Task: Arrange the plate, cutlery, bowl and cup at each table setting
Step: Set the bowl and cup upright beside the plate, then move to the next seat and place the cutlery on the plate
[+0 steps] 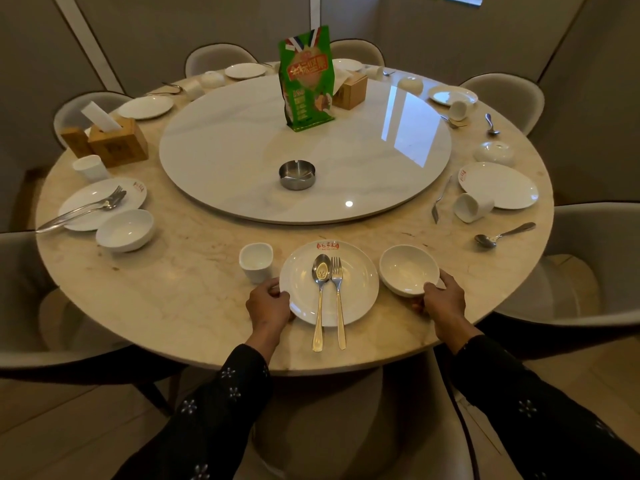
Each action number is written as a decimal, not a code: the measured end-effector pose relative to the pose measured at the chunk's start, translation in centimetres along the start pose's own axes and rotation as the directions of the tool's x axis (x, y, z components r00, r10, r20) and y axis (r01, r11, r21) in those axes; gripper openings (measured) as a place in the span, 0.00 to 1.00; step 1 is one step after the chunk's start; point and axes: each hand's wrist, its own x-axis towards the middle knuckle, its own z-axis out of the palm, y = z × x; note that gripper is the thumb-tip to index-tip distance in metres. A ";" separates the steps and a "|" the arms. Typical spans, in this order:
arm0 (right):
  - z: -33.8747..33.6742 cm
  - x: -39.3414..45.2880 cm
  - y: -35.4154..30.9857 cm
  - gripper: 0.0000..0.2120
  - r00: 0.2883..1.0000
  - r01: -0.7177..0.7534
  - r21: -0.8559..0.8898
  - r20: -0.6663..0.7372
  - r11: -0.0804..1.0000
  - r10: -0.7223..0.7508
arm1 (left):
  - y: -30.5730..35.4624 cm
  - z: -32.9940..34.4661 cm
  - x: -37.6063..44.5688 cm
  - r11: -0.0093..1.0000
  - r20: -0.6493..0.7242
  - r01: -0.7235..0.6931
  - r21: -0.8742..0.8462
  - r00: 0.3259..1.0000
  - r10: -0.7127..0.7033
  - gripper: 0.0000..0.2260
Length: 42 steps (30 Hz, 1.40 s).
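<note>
A white plate [356, 282] with a red logo lies at the near edge of the round table. A spoon [320, 278] and a fork [337, 282] rest side by side on it, handles over the near rim. My left hand [268, 303] grips the plate's left rim. A white cup [256, 261] stands upright just left of the plate. A white bowl [408, 270] sits right of the plate, and my right hand [443, 297] holds its near right rim.
The marble table [180, 289] carries a large turntable [242, 150] with a steel ashtray [296, 174] and a green bag [306, 77]. Other settings lie around: left plate [93, 195] with cutlery and bowl [125, 230]; right plate [502, 185], tipped cup [472, 206], spoon [504, 234]. Chairs ring the table.
</note>
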 end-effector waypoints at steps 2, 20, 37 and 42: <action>-0.1 0.0 -0.1 0.24 1.000 0.000 -0.005 0.009 1.000 0.000 | -0.1 -0.1 0.0 1.000 0.002 0.002 0.006 1.000 -0.002 0.16; -9.2 0.9 -4.2 0.09 0.915 0.402 -0.058 0.072 0.914 -0.398 | 9.0 6.3 -8.6 0.831 0.197 -0.554 0.043 0.821 0.537 0.02; -30.8 12.8 -5.3 0.04 0.823 0.552 -0.106 0.228 0.827 -0.521 | 14.2 32.9 -24.4 0.895 0.385 -0.445 -0.024 0.822 0.419 0.02; -32.2 15.7 -4.4 0.04 0.840 0.520 -0.127 0.252 0.844 -0.480 | 13.4 36.4 -24.7 0.927 0.377 -0.373 0.036 0.864 0.333 0.02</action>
